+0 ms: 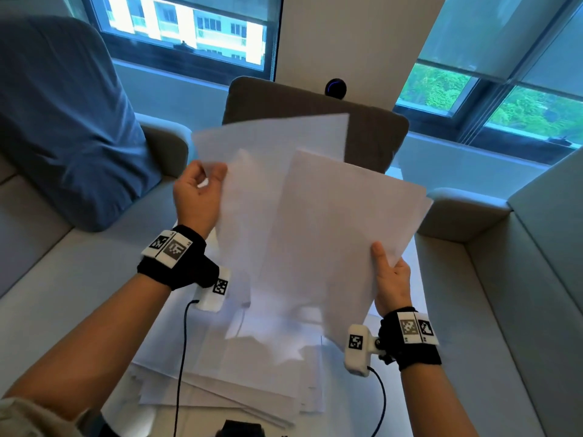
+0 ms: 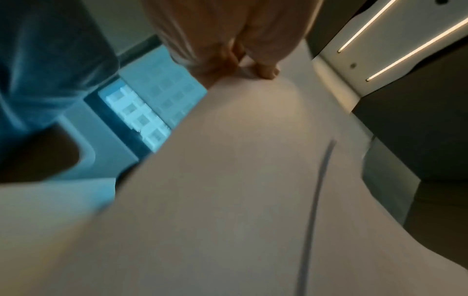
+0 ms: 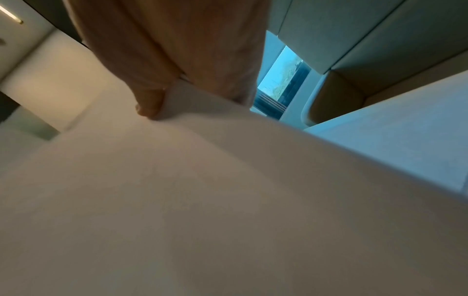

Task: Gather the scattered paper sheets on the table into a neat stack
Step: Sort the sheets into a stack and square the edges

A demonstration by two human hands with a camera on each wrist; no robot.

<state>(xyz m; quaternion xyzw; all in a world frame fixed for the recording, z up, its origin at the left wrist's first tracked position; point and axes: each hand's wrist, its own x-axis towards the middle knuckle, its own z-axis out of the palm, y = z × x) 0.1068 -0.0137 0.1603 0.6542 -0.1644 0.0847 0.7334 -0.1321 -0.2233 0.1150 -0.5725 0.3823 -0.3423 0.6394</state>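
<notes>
Both hands hold white paper sheets [image 1: 315,216] fanned out in the air above the table [image 1: 151,414]. The left hand [image 1: 197,197] pinches the left edge of the rear sheets, fingers curled; the right hand [image 1: 391,279] grips the front sheet's lower corner (thumb on top). More loose sheets [image 1: 239,383] lie overlapped on the table below.

window [image 1: 186,29] backlight; dim, blurred wrist views.
</notes>
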